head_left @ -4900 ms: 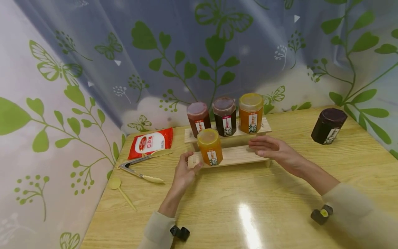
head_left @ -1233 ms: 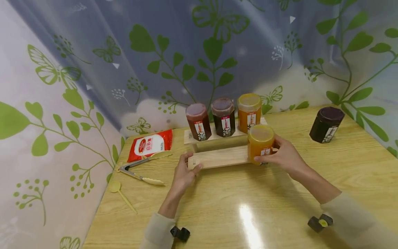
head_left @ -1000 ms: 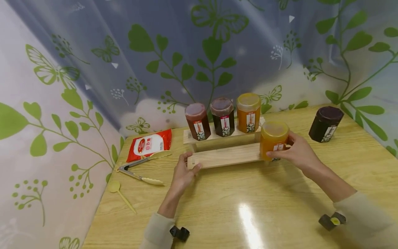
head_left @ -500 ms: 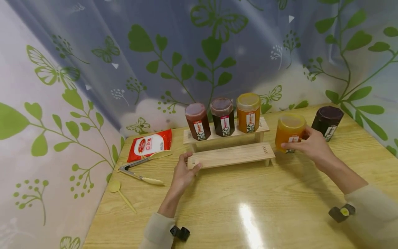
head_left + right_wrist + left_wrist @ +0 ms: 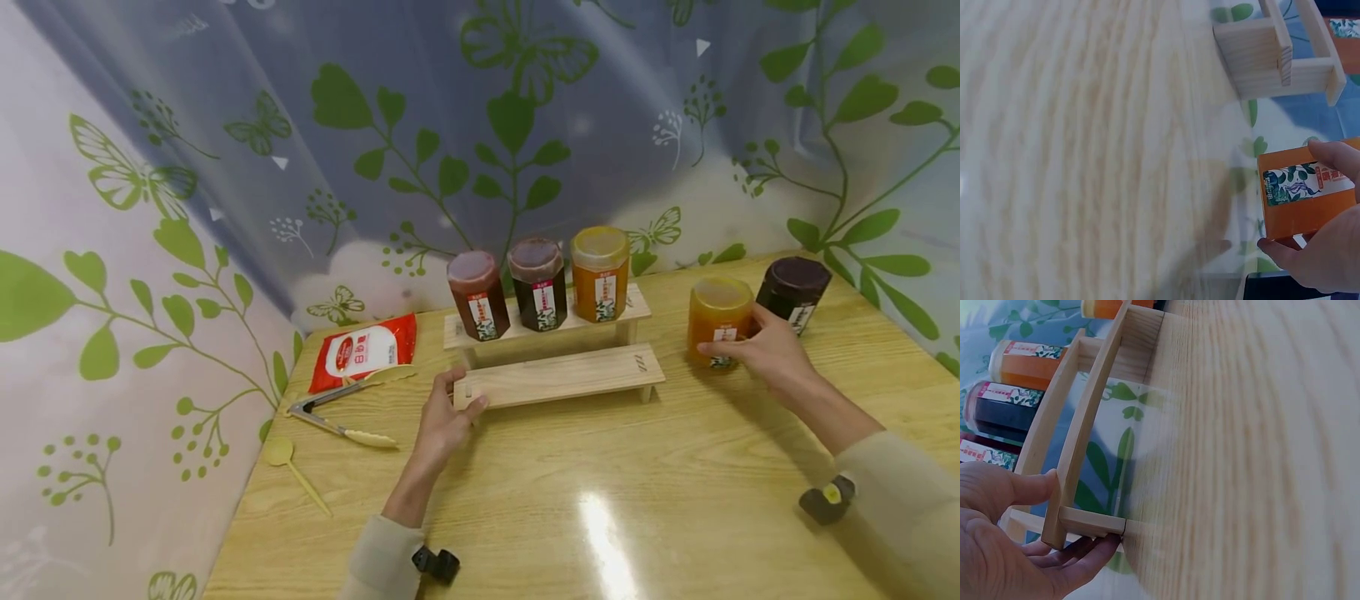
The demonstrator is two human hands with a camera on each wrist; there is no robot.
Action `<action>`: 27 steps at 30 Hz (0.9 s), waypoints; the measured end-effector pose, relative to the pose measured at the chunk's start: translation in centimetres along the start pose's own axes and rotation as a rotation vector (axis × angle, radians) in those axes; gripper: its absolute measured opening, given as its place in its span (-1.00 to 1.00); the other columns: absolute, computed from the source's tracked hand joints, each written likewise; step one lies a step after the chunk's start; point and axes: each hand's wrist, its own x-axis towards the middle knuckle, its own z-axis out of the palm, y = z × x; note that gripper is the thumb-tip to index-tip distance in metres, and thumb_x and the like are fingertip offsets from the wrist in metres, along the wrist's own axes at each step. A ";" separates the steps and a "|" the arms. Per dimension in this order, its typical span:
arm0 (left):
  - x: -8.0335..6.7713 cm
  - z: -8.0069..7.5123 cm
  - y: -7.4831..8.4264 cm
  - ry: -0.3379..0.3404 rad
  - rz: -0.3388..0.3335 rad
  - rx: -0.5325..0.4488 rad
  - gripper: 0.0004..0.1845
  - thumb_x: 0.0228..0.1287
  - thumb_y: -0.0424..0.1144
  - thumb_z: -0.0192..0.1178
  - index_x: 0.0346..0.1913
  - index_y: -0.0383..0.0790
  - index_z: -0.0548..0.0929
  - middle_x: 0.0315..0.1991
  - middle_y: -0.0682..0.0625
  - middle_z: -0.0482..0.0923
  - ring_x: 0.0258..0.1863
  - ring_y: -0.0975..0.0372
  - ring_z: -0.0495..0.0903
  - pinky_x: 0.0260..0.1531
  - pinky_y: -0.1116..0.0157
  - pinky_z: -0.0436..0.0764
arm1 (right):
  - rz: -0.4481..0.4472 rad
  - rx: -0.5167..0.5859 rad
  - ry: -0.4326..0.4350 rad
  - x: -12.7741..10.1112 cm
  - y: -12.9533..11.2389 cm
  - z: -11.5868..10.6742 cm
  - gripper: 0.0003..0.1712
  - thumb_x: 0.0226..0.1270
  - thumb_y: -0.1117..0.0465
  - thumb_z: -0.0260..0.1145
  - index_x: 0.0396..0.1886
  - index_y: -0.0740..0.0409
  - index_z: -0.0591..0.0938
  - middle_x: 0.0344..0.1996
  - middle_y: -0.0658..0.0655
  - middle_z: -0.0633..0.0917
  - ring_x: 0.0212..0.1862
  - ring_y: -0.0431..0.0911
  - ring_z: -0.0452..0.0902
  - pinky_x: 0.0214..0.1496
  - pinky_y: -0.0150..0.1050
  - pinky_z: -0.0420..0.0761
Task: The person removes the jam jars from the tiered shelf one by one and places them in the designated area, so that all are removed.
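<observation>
A jar of orange jam (image 5: 712,321) is upright in my right hand (image 5: 780,354), to the right of the two-step wooden rack (image 5: 558,377). My thumb and fingers hold its sides, as the right wrist view also shows on the orange jar (image 5: 1294,215); whether its base touches the table I cannot tell. My left hand (image 5: 442,425) grips the left end of the rack's lower step, thumb on top and fingers beneath. The lower step is bare. On the upper step stand a reddish jar (image 5: 477,300), a dark jar (image 5: 537,292) and another orange jar (image 5: 599,283).
Close behind my right hand stands a dark purple jar (image 5: 789,287). On the left lie a red and white bag (image 5: 367,354), spread tongs (image 5: 322,412) with yellow tips, and a yellow spoon (image 5: 300,479). A patterned curtain (image 5: 420,158) hangs behind the table.
My right hand has taken the orange jar from the lower step's left end, along the step and off past its right end, lowering it beside the dark purple jar. My left hand stays put.
</observation>
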 end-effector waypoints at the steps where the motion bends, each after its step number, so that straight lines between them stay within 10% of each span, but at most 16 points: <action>1: 0.0 0.0 0.0 -0.001 0.000 -0.003 -0.40 0.39 -0.37 0.36 0.41 -0.37 0.39 0.42 -0.42 0.35 0.51 -0.21 0.24 0.49 -0.13 0.24 | 0.002 0.006 -0.003 0.1 0.1 0.0 0.09 0.34 0.04 0.53 0.64 0.29 0.11 0.45 0.43 0.35 0.33 0.17 0.35 0.30 0.03 0.48; 6: -0.2 -0.1 0.0 -0.004 -0.007 -0.017 -0.41 0.39 -0.36 0.35 0.40 -0.34 0.39 0.43 -0.43 0.33 0.51 -0.20 0.23 0.49 -0.13 0.24 | 0.013 0.035 -0.009 0.5 0.4 -0.2 0.15 0.32 0.09 0.55 0.65 0.33 0.05 0.49 0.52 0.28 0.46 0.39 0.20 0.42 0.37 0.28; 27: -0.4 -0.2 0.4 -0.018 0.003 -0.014 -0.38 0.40 -0.35 0.35 0.43 -0.35 0.37 0.45 -0.43 0.31 0.52 -0.19 0.22 0.49 -0.14 0.22 | 0.046 0.034 0.007 2.9 1.8 -0.7 0.17 0.31 0.03 0.55 0.64 0.34 0.05 0.51 0.55 0.22 0.48 0.49 0.14 0.43 0.43 0.22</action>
